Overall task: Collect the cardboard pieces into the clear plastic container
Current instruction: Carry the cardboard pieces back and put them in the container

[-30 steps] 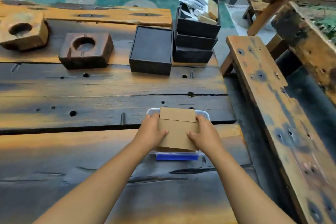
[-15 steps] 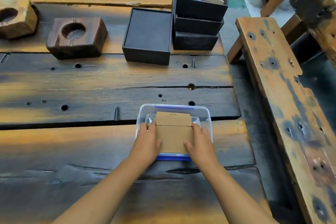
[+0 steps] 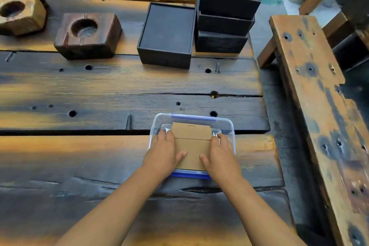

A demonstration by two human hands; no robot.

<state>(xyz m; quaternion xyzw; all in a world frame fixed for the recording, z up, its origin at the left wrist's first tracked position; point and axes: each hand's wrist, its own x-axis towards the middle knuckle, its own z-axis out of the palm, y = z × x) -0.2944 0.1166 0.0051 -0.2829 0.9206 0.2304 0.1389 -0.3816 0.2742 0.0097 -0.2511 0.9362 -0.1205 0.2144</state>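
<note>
A clear plastic container (image 3: 229, 126) with blue clips stands near the front right of the dark wooden table. Brown cardboard pieces (image 3: 191, 144) lie stacked flat inside it, the top one with a folded flap at the far end. My left hand (image 3: 164, 156) holds the stack's left edge with its thumb on top. On the right edge my right hand (image 3: 220, 158) does the same, fingers down inside the container. Both hands grip the stack.
A black box (image 3: 166, 35) and a stack of black trays (image 3: 224, 24) holding paper and wooden bits stand at the back. Two wooden blocks with round holes (image 3: 87, 36) (image 3: 20, 16) sit at the back left. A wooden bench (image 3: 319, 106) runs along the right.
The cardboard stack has gone down from above the container into it, with both hands still on its sides. The view has tilted downward.
</note>
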